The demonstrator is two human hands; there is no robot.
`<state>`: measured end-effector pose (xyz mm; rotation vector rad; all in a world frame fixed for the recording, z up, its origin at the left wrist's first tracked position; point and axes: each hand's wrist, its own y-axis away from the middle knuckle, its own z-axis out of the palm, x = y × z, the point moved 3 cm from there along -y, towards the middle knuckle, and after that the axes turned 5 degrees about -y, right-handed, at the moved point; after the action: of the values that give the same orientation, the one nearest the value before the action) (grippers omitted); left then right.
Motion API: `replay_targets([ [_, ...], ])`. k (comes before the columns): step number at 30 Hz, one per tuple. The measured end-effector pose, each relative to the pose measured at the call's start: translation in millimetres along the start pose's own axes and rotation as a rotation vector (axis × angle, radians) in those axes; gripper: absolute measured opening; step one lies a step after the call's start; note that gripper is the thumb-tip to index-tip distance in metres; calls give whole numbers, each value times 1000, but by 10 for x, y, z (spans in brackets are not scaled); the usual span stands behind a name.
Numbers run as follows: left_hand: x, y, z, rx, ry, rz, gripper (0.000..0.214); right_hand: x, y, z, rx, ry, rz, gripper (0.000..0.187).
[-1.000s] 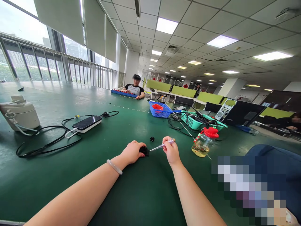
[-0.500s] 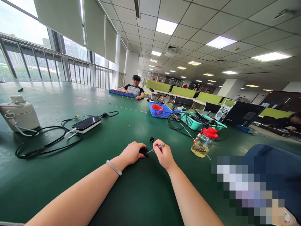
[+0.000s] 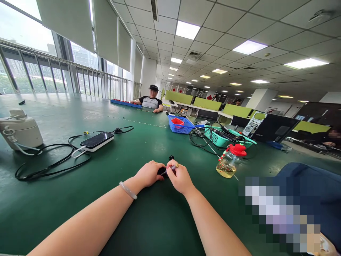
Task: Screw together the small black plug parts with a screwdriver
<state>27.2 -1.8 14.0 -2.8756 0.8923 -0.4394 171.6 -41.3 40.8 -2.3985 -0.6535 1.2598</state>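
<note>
My left hand (image 3: 149,173) rests on the green table (image 3: 133,220) with its fingers closed over a small black part (image 3: 161,172), mostly hidden under them. My right hand (image 3: 179,177) sits right beside it, pinching a thin clear-handled screwdriver (image 3: 172,168) whose tip points into the black part. A second small black piece (image 3: 171,157) lies loose on the table just beyond both hands. A pale bracelet circles my left wrist.
A phone on a white power bank (image 3: 96,140) with looping black cables lies at left, a white appliance (image 3: 20,129) further left. A glass jug with a red lid (image 3: 230,161), a teal basket (image 3: 226,138) and a blue basket (image 3: 181,125) stand right. Another person (image 3: 151,100) sits far across.
My right hand has slid left with the screwdriver until it meets my left hand and the black part. My left hand has stayed put.
</note>
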Motion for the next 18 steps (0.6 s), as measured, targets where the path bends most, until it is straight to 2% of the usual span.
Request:
replay_targets([
  [4, 13, 11, -5, 0, -2, 6, 39, 0, 17, -96, 155, -57, -3, 21],
  [6, 15, 14, -3, -2, 2, 4, 39, 39, 14, -108, 188, -65, 29, 21],
  [11, 15, 13, -3, 4, 5, -2, 41, 183, -27, -39, 139, -57, 86, 23],
  [18, 35, 15, -13, 26, 24, 22, 38, 348, -44, -17, 146, -168, 222, 26],
])
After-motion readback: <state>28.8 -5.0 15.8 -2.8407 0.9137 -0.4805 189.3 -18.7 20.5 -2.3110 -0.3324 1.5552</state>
